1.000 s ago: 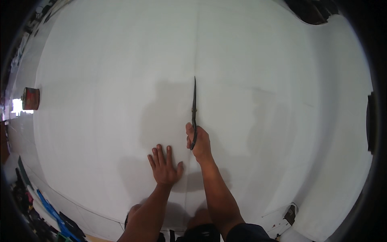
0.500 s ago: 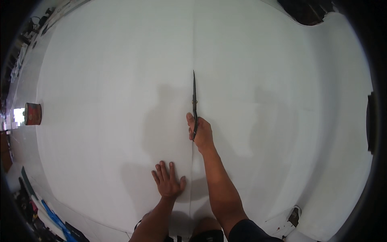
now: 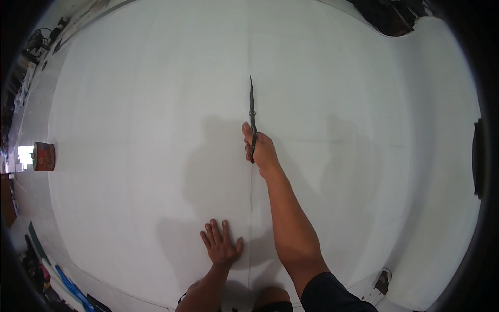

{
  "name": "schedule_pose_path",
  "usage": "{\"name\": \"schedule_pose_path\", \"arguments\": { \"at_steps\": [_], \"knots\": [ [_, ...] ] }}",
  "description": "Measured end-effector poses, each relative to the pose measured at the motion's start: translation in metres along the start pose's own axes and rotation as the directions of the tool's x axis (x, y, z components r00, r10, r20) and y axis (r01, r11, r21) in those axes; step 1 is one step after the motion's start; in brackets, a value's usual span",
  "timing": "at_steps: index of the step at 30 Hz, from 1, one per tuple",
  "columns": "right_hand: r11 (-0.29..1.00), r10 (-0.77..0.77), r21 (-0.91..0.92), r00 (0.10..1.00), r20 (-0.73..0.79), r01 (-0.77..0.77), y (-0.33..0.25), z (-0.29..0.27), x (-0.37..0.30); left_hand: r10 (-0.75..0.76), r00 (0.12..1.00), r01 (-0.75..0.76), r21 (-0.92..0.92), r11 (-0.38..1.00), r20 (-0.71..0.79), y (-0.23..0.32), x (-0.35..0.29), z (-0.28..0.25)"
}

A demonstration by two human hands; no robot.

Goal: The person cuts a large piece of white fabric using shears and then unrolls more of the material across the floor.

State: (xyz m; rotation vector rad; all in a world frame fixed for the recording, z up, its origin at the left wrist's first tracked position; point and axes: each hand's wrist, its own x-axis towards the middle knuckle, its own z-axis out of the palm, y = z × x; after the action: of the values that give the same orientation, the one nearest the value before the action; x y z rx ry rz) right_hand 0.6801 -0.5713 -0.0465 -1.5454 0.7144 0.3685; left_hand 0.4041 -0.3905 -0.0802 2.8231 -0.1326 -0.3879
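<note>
A large white sheet lies spread flat in front of me. My right hand grips dark metal scissors by their handles, the blades pointing away from me along a straight line down the sheet's middle. Behind the scissors that line shows as a cut edge running back toward my body. Whether the blades are parted cannot be made out. Nearer to me and left of the line, my left hand rests palm down on the sheet with its fingers spread.
A red tin stands at the sheet's left edge. The sheet curves up into a thick roll along the right side. Blue and dark items lie at the lower left, and a dark object sits at the far right.
My right hand and the scissors have moved farther away along the line, and the cut edge behind them is longer. My left hand stays flat on the sheet.
</note>
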Motion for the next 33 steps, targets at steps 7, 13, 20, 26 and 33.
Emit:
{"name": "schedule_pose_path", "arguments": {
  "at_steps": [7, 13, 20, 26, 33],
  "knots": [
    [0.992, -0.037, 0.116, 0.999, -0.015, 0.039, -0.028, -0.001, 0.056, -0.021, 0.998, 0.023, -0.032, 0.999, 0.059, 0.003, 0.0, -0.004],
    [0.993, -0.079, 0.083, 0.997, -0.026, 0.081, -0.02, -0.004, 0.065, -0.066, 0.996, 0.056, -0.152, 0.987, -0.061, 0.017, 0.018, -0.033],
    [0.998, -0.024, 0.059, 1.0, -0.011, 0.025, -0.035, 0.0, 0.059, 0.012, 0.85, -0.085, -0.116, 0.99, -0.526, 0.039, 0.353, -0.1],
    [0.996, -0.001, 0.094, 0.999, 0.049, -0.004, -0.028, -0.007, 0.054, -0.027, 0.938, 0.044, 0.041, 0.998, -0.344, 0.043, 0.39, -0.078],
    [0.999, 0.016, 0.034, 0.994, 0.105, -0.019, -0.052, -0.002, 0.063, -0.081, 0.964, 0.091, 0.026, 0.996, -0.251, 0.042, 0.387, -0.088]
  ]
}}
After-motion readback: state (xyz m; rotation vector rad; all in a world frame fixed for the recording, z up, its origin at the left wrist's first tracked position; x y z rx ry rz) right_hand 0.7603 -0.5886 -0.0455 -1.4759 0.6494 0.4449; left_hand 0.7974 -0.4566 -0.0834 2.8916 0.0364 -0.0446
